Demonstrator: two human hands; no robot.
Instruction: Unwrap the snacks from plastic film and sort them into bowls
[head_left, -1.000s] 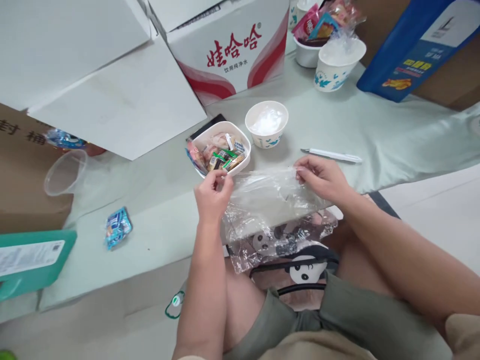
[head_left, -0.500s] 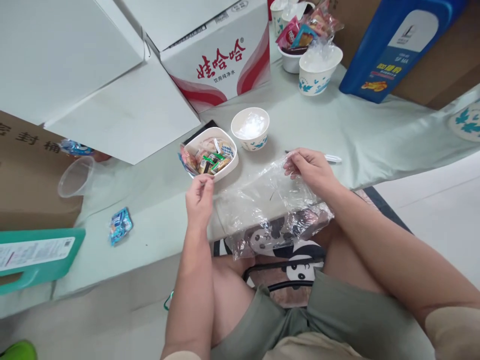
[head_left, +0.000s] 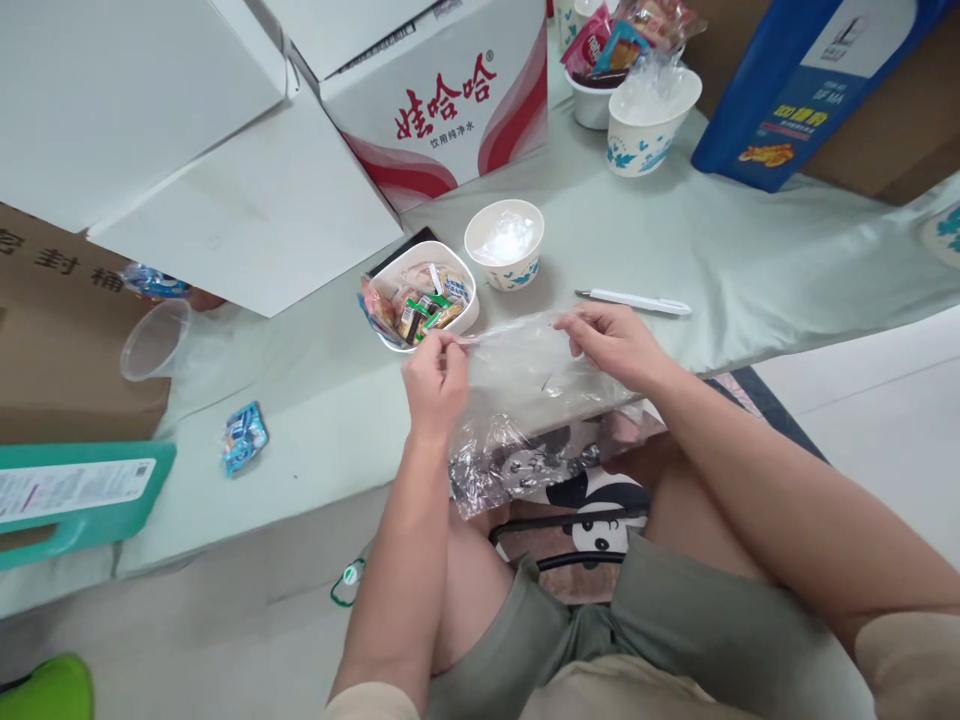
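A sheet of clear, crinkled plastic film (head_left: 517,385) hangs between my hands and drapes over the table's near edge; whether it is a bag I cannot tell. My left hand (head_left: 436,385) pinches its upper left corner, close to a white square bowl (head_left: 471,318) of wrapped snacks (head_left: 420,300). My right hand (head_left: 611,343) is closed on the film's upper right edge. Just beyond the right fingers lies a white pen-like tool (head_left: 637,301) with a dark tip. Behind the film stands a paper cup (head_left: 517,277) with clear plastic inside.
White boxes (head_left: 225,215) and a red-and-white carton (head_left: 450,110) stand at the back. Another paper cup (head_left: 637,150) is near a blue jug (head_left: 780,90). At left are a blue snack packet (head_left: 244,438), a clear plastic cup (head_left: 155,342) and a green jug (head_left: 82,520).
My left hand has moved right, nearer my right hand, and the film's top edge now runs between them. The right hand has shifted slightly left, uncovering more of the pen-like tool.
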